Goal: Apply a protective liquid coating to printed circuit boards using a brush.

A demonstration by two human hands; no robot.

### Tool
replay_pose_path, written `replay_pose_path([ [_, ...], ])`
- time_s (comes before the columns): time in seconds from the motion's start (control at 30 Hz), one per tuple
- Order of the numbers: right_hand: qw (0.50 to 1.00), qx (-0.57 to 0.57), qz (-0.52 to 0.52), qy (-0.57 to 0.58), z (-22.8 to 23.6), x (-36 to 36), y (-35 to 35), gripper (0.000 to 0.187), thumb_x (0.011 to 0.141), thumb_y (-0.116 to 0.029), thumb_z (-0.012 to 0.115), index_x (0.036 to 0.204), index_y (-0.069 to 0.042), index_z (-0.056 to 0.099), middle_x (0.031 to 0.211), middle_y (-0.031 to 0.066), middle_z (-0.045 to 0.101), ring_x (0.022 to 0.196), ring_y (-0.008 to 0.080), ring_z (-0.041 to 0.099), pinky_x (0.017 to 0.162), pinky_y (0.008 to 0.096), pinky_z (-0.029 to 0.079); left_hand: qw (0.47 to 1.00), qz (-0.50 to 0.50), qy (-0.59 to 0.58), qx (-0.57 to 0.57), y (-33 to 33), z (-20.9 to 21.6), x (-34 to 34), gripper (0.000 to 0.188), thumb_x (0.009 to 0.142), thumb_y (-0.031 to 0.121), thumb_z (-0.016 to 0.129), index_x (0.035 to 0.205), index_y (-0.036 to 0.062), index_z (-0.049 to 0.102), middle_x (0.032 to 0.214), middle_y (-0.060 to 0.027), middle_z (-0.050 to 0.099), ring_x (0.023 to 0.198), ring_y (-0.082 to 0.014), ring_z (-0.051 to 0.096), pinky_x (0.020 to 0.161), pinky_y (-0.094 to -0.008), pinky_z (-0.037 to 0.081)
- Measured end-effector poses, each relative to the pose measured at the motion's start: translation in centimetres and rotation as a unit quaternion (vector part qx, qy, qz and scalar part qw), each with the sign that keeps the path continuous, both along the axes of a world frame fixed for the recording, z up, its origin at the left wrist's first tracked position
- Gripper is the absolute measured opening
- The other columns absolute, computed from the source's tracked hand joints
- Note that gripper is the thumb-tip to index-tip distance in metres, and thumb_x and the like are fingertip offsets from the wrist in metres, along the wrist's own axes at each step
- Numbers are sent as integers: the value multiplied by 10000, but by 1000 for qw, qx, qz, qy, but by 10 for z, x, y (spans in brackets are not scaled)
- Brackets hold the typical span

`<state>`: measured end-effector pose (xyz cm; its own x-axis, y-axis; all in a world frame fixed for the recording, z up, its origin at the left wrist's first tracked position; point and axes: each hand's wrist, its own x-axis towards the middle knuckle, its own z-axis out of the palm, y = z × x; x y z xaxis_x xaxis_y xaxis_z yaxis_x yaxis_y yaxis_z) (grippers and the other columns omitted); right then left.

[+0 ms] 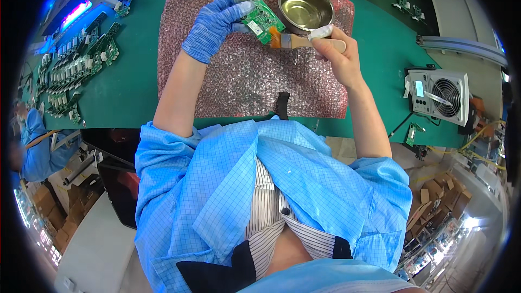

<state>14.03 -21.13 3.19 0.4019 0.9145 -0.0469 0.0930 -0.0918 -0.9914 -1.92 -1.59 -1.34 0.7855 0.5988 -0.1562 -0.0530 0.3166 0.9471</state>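
My left hand (216, 26), in a blue knit glove, grips a green circuit board (263, 20) by its left edge and holds it tilted over the bubble wrap. A pale connector sticks out at the board's top. In my right hand (341, 54) is a flat wooden-handled brush (298, 42), its orange-brown bristles against the board's lower right corner. White covers are on fingertips of that hand. Just beyond the brush stands a round metal bowl (305, 8), with what looks like shallow yellowish liquid inside.
Pinkish bubble wrap (233, 89) covers the middle of the green table (130, 97). Rows of circuit boards (81, 65) stand at the left, with a few more at the far right. A white fan unit (438, 95) sits at the right. Another person's blue sleeve (40, 152) shows at far left.
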Motion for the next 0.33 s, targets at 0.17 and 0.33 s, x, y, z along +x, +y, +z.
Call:
replay_pose_path([
  [0.17, 984, 95, -151, -20, -7, -12, 8, 128, 787, -123, 570, 850, -14, 547, 687, 15, 548, 567, 64, 517, 490, 183, 405, 995, 50, -65, -53, -6, 3, 1, 306, 754, 125, 609, 1030, 27, 519, 905, -84, 576, 798, -160, 590, 608, -242, 538],
  [0.33, 996, 26, -69, -44, -10, -16, 3, 220, 767, -142, 593, 927, -3, 534, 715, 29, 561, 585, 69, 524, 527, 187, 431, 992, 99, -67, -48, -7, 6, 2, 320, 743, 91, 615, 1027, 11, 491, 926, -116, 563, 775, -182, 598, 568, -231, 547],
])
